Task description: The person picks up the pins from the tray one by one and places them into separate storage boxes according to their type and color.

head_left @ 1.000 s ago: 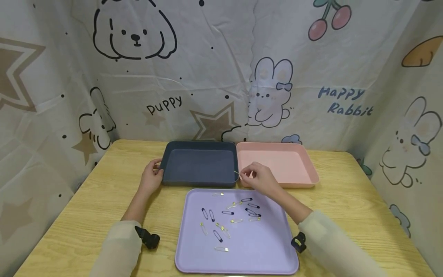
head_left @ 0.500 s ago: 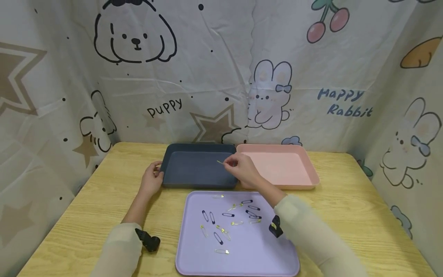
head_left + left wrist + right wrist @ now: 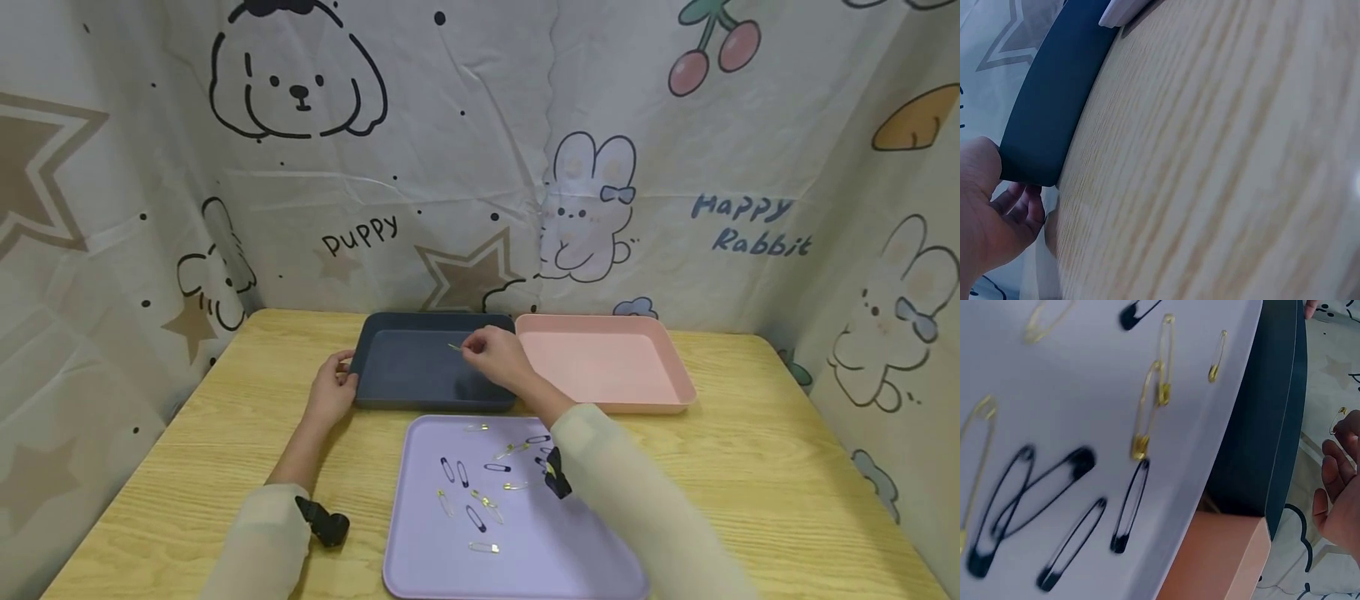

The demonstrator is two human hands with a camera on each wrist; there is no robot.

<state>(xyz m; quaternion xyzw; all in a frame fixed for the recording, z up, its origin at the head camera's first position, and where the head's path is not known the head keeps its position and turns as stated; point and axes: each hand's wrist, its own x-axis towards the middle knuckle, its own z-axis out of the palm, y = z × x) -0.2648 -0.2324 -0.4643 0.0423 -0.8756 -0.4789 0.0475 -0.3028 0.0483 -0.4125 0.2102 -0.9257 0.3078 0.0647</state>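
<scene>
My right hand (image 3: 497, 358) pinches a gold safety pin (image 3: 453, 347) between thumb and fingertips, above the dark blue tray (image 3: 405, 367). In the right wrist view the coil end of this pin (image 3: 1342, 411) sticks out past the fingertips. At the tray's left end, my left hand (image 3: 332, 393) grips its side, with the thumb near the rim and the other fingers curled behind the corner, as the left wrist view shows. Black and gold safety pins lie scattered on the lilac tray (image 3: 555, 554) in front; a black safety pin (image 3: 1130, 506) and overlapping gold ones appear close up in the right wrist view.
A pink tray (image 3: 607, 367) stands against the dark tray's right end. All three trays rest on a wooden table (image 3: 750, 467). A printed curtain (image 3: 465, 167) hangs behind and at both sides. My right forearm crosses over part of the lilac tray.
My right hand has carried the gold safety pin leftward, from the dark tray's right edge to above its middle. The left hand has stayed at the tray's left side.
</scene>
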